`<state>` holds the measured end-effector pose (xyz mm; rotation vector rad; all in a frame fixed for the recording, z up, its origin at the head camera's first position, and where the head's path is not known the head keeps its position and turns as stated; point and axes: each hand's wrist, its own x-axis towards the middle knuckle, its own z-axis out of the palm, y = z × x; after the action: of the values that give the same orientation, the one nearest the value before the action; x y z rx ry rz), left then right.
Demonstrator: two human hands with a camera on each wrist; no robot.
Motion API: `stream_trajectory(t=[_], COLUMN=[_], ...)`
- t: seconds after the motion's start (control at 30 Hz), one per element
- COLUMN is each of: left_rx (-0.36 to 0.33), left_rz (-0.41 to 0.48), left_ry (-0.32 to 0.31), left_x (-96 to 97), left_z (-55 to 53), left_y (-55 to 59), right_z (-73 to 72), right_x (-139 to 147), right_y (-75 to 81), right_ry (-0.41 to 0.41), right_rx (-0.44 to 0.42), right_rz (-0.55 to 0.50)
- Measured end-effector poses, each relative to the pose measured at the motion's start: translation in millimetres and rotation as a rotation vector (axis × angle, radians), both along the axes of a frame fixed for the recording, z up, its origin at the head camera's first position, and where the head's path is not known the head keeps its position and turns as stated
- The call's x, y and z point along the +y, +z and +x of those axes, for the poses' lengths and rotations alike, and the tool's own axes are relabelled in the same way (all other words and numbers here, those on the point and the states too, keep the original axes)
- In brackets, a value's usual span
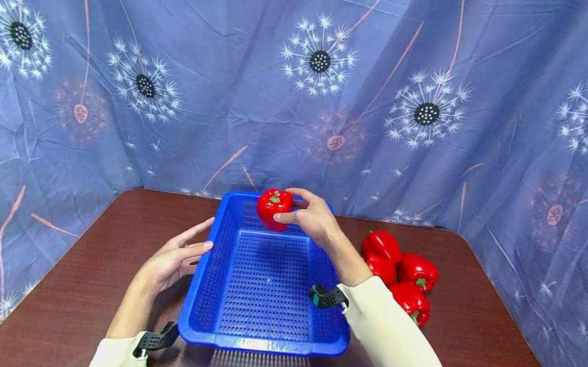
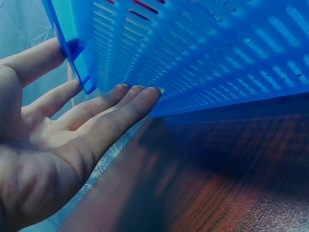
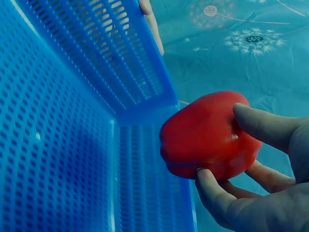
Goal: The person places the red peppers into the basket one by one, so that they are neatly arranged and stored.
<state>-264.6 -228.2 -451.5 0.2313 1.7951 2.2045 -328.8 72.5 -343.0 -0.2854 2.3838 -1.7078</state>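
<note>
Pepper (image 1: 273, 208) pinched in your right hand (image 1: 313, 217), fingers curled round it, held above basket (image 1: 212, 311) far end. Left hand (image 1: 174, 257) flat, fingers straight, bracing basket's left wall against sliding. Four peppers (image 1: 400, 274) right of basket.

My left hand (image 1: 172, 257) lies flat with straight fingers (image 2: 126, 107), palm turned inward. My right hand (image 1: 314, 216) is stretched forward and raised, its fingers (image 3: 263, 126) and thumb curled in a grip. Both forearms reach forward in pale sleeves.
</note>
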Motion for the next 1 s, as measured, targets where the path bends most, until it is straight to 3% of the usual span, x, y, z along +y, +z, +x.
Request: stream_trajectory(t=[0.5, 0.6, 0.83, 1.0], left_rx=[0.011, 0.015, 0.020, 0.018], left_rz=[-0.019, -0.012, 0.006, -0.010], left_ry=[-0.006, -0.014, -0.013, -0.009], left_x=[-0.4, -0.4, -1.8, -2.5], left_z=[-2.1, -2.4, -2.7, -2.3], left_y=[-1.3, -3.2, -3.3, -3.0], right_z=[-14.8, -16.9, -18.6, -18.7], right_x=[-46, -48, -52, -56], right_y=[-37.7, -42.7, -54.4, -62.1], right_ry=[-0.051, -0.064, -0.081, -0.091], right_rx=[-0.069, -0.073, -0.051, -0.053], right_rz=[-0.103, -0.087, 0.055, 0.064])
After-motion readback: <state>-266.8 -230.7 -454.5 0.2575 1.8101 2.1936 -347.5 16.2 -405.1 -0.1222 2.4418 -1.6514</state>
